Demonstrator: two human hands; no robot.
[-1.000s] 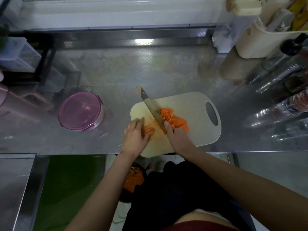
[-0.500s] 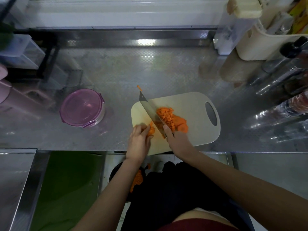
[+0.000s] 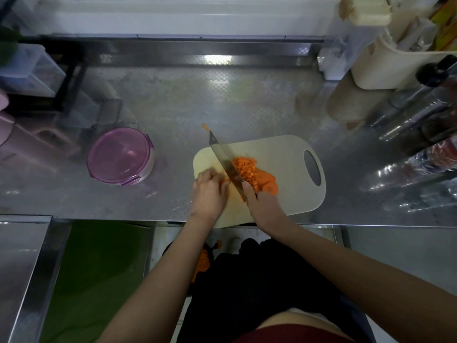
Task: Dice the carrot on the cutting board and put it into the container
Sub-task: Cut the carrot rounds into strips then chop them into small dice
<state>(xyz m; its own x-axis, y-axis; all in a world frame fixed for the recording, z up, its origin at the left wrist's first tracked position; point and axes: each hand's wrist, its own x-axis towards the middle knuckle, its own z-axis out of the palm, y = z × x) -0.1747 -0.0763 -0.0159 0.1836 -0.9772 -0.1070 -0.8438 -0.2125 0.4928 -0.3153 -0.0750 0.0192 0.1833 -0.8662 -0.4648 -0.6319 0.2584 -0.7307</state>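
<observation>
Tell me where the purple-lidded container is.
In the head view, the purple-lidded container stands on the steel counter, left of the cutting board and apart from it.

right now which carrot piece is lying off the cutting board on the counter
The lone carrot sliver on the steel counter just past the knife tip; the diced pile lies on the cutting board.

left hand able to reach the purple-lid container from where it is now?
Probably yes. The container sits on the counter left of the cutting board, with only bare steel between it and the left hand. But that hand is holding carrot beside the knife, and the lid is on.
</observation>
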